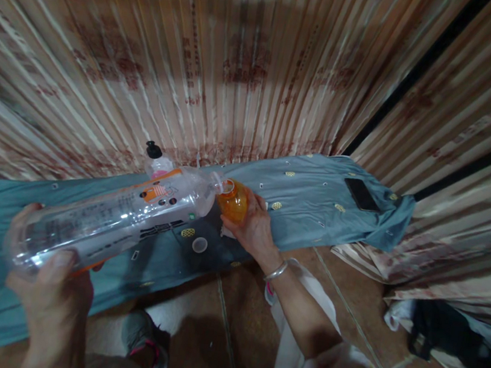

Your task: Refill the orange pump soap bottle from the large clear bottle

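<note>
My left hand (53, 297) grips the base of a large clear plastic bottle (117, 218), tilted almost flat with its open mouth pointing right. That mouth meets the opening of a small orange bottle (234, 202), which my right hand (255, 228) holds closed around it over a blue-grey cloth (316, 203). A silver bangle sits on my right wrist. A small round cap (199, 244) lies on the cloth just below the two bottle mouths. Behind the big bottle stands a small pink bottle with a black cap (156, 159).
A dark phone (361, 194) lies on the cloth at the right. Striped curtains (245, 56) hang behind and to the right. Below are a tiled floor, my shoe (145, 343), and dark clothes (448, 334) heaped at the right.
</note>
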`<state>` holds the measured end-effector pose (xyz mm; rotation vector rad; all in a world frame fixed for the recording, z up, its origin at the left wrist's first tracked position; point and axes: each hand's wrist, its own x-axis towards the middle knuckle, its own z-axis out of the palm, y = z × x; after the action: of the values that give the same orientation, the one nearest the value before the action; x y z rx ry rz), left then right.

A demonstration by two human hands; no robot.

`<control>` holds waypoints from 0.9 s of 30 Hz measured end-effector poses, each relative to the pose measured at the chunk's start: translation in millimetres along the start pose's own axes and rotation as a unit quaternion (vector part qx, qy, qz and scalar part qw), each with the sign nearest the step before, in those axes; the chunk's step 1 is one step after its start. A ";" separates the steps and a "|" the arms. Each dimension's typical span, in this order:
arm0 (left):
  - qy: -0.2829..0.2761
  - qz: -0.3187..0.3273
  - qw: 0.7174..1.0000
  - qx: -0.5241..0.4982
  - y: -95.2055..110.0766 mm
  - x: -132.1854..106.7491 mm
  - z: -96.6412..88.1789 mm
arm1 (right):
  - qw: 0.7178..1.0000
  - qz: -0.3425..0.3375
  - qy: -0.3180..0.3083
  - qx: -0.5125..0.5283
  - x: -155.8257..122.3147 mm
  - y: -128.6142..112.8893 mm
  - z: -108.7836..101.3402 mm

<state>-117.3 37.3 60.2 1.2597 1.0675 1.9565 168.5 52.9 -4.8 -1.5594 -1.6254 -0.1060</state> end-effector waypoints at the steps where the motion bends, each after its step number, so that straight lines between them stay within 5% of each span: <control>1: 0.002 0.004 1.000 -0.006 0.2 0.2 0.6 | 1.000 -0.001 0.002 0.000 -0.1 0.1 0.1; 27: -0.003 0.012 1.000 0.012 4.5 1.2 2.4 | 1.000 -0.001 -0.005 0.003 1.1 -3.4 -2.6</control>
<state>-115.8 36.7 65.2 1.2957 1.0799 1.9609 167.0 51.5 -0.8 -1.5553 -1.6342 -0.0947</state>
